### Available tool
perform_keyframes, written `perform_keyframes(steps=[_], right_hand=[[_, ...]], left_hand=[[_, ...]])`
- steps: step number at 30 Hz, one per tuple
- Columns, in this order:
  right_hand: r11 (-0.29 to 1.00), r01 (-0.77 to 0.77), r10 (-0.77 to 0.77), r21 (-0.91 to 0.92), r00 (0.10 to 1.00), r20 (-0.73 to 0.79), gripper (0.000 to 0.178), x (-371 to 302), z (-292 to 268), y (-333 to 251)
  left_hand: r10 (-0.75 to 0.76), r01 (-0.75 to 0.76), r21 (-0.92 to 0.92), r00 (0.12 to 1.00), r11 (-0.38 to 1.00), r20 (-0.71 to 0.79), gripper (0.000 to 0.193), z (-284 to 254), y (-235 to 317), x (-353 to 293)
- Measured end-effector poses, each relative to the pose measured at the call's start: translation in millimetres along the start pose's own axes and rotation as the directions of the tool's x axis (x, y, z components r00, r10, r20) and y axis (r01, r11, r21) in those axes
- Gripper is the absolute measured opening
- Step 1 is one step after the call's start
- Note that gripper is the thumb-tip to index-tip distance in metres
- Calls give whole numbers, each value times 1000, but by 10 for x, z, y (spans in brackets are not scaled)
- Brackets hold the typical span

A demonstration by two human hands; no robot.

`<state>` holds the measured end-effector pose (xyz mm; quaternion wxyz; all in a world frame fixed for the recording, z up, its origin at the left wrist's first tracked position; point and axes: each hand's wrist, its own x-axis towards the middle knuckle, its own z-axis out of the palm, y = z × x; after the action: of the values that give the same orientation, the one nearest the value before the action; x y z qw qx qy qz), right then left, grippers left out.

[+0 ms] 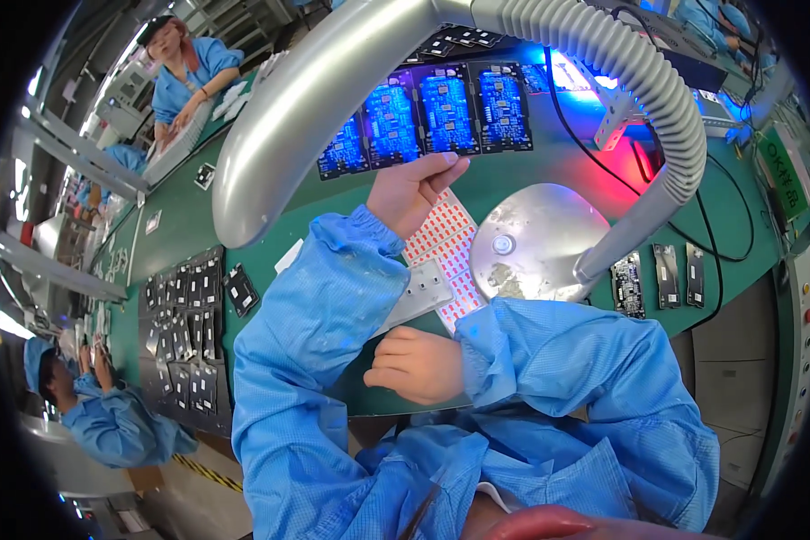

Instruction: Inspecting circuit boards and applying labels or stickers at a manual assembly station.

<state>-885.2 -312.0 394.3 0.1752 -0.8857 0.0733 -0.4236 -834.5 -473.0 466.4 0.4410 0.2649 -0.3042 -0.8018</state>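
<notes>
My left hand [418, 191] reaches forward, its thumb and fingers pinched at the near edge of a circuit board panel [450, 108]. The panel is a row of several dark boards glowing under blue light; the fingertips' exact hold is partly hidden. My right hand [416, 364] rests near the table's front edge, fingers curled together, with nothing visible in it. Between the hands lie a white sheet of red stickers [463, 286] and a pale flat piece with small square holes [426, 290], partly covered by my left sleeve.
A thick silver arm [324, 99] with a ribbed grey hose [634, 54] arches overhead from a round metal base [540, 220]. Small boards [628, 286] lie at right, black cables behind. Many dark modules [184, 315] cover the left. Two co-workers [189, 76] sit at left.
</notes>
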Motion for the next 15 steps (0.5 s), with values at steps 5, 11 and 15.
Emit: perform_keyframes(steps=[5,11,15], right_hand=[[999,-38,37,31,998,57,39,0,-12,-12],[999,-35,35,-5,998,47,41,-6,11,-10],[999,-31,31,-17,998,49,42,4,-1,-2]], left_hand=[[31,-31,-6,1000,999,-4,11,140,-51,-3],[26,-26,0,1000,1000,11,11,276,-62,-39],[50,-50,-17,997,999,55,11,251,-42,-63]])
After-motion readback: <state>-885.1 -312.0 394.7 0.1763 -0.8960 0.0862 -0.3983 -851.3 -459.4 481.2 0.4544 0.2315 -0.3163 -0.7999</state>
